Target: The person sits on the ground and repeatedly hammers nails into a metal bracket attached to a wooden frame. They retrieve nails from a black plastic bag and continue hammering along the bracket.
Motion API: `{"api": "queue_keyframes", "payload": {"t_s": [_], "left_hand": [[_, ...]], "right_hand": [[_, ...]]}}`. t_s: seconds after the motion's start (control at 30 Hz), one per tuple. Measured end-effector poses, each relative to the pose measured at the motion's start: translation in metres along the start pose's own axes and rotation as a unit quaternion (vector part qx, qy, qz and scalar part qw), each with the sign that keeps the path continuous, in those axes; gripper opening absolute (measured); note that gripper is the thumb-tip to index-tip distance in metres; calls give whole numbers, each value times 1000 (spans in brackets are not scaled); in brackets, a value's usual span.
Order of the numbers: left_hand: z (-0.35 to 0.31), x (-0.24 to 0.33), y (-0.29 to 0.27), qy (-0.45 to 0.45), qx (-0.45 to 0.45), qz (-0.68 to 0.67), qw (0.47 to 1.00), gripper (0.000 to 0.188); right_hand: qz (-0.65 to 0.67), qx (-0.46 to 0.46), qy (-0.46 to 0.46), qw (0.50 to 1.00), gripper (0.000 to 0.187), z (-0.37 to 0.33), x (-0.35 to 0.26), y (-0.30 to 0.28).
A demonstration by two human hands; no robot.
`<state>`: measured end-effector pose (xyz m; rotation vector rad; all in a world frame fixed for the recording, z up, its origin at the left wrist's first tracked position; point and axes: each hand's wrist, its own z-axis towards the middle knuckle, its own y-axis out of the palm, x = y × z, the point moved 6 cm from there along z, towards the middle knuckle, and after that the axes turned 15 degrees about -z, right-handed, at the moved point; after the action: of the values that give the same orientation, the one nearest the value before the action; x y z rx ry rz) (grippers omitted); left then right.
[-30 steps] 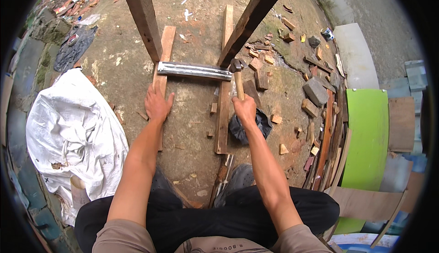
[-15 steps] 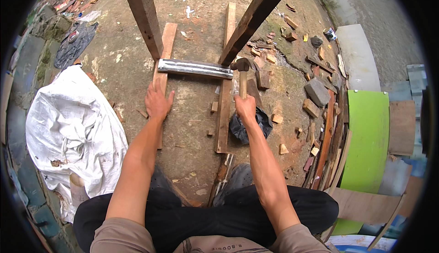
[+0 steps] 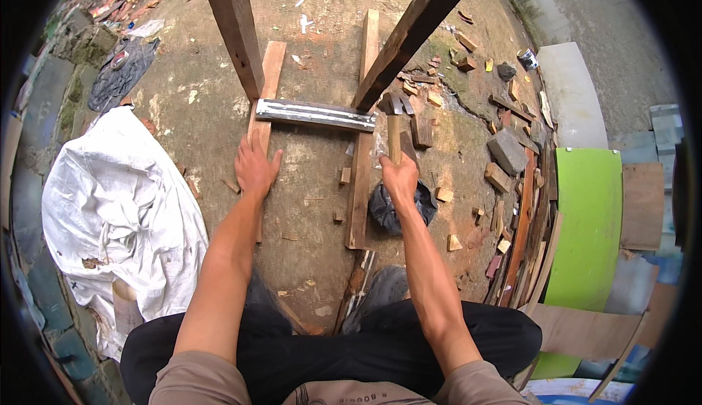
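My right hand (image 3: pixel 399 178) is closed round the wooden handle of a claw hammer (image 3: pixel 395 133). Its dark head is beside the right end of a crosspiece (image 3: pixel 316 115), a short board streaked with white. That crosspiece spans the left floor board (image 3: pixel 272 68) and the right floor board (image 3: pixel 358 193). My left hand (image 3: pixel 256 163) lies flat with fingers spread on the left board, just below the crosspiece. Two posts, a left one (image 3: pixel 232 24) and a right one (image 3: pixel 420 35), rise from near the crosspiece's ends.
A white cloth sack (image 3: pixel 124 215) lies at the left. Near my right wrist sits a black plastic bag (image 3: pixel 384 211). Wood offcuts, a grey block (image 3: pixel 507 150) and long planks (image 3: pixel 525 222) litter the right side, beside a green panel (image 3: pixel 589 222).
The hammer has shifted slightly to the right, away from the crosspiece's end, and its head has turned. My left hand stays on the board. The whole view has shifted a little.
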<state>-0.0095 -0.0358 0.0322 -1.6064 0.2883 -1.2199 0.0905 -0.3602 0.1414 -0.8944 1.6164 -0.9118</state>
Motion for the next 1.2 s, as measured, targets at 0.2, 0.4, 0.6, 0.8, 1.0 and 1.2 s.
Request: {"api": "queue_keyframes", "payload": {"t_s": [0.2,0.4,0.6,0.8,1.0,1.2], "left_hand": [[-3,-1,-2,-12,-20,-7,1000,85],[-2,5,0,-2,-2,1,1000,85],[-5,5,-1,8,10,0,1000,84],[-2,3,-1,5,0,-5,1000,86],[-5,4,1,-2,-8,0,1000,86],[-5,5,-4,3,5,9,1000,84]], "right_hand": [[245,156,-144,946,44,-3,-60,-74],[27,35,-17,999,28,5,-4,10],[-7,-30,31,999,36,5,3,21],[60,13,9,998,35,2,-15,-8],[-47,-73,7,996,32,16,3,2],[154,80,-87,981,28,-5,-41,-60]]}}
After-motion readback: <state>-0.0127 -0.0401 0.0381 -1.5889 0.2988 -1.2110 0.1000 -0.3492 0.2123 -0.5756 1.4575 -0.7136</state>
